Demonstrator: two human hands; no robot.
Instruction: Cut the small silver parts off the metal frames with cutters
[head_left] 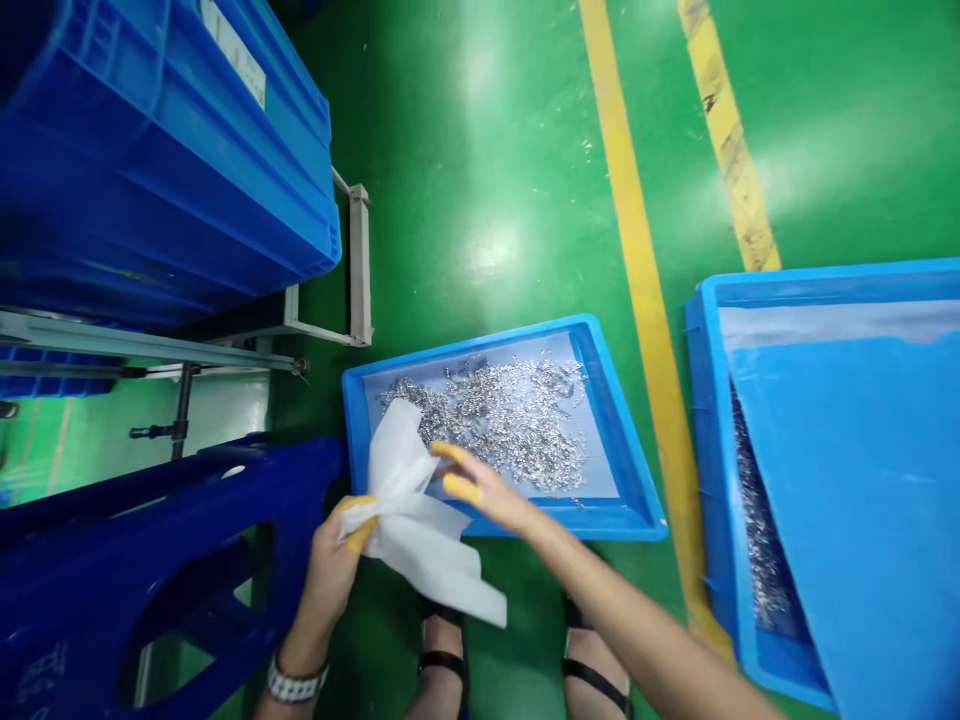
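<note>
My left hand (334, 560), with yellow finger cots, is closed on a crumpled white cloth (420, 530) held just in front of a shallow blue tray (600, 400) on the green floor. The tray holds a spread of several small shiny metal parts (510, 415). My right hand (484, 490), also with yellow fingertips, reaches over the tray's near edge and pinches the upper fold of the same cloth.
A deep blue crate (825, 290) at right holds more metal parts (761, 540) under a blue sheet (870, 500). A blue bin (165, 150) sits on a metal rack at upper left, a dark blue stool (150, 560) at lower left. Yellow floor lines (637, 250) run between tray and crate. My sandalled feet (450, 650) show below.
</note>
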